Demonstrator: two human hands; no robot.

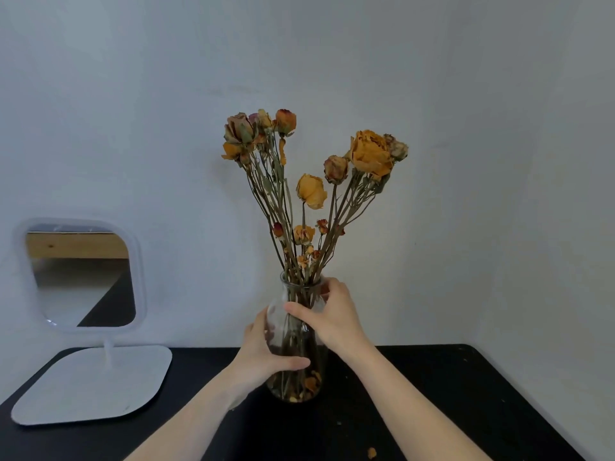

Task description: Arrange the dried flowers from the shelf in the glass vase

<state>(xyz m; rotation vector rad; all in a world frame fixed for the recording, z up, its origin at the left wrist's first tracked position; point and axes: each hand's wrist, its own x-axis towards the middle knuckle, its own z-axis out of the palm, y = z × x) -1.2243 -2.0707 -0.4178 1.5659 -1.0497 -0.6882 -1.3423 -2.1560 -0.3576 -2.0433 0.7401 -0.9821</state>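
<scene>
Head view. The glass vase point(294, 385) stands on the black table point(466, 394), near its rear edge and about midway along it. The dried roses point(371, 154) are already in it, stems splaying into a left and a right cluster with shorter blooms between. The left hand point(264, 357) wraps the vase body, thumb across the front. The right hand point(336, 314) grasps the neck just below the rim. A stand mirror point(80, 274) occupies the rear left corner. A fallen petal point(371, 453) lies near the front edge.

Assessment: the glass is smooth, rigid and breakable, so it is best held at the body and neck. The stems look brittle and the heads are shedding. Handle low on the stems, never the blooms.
</scene>
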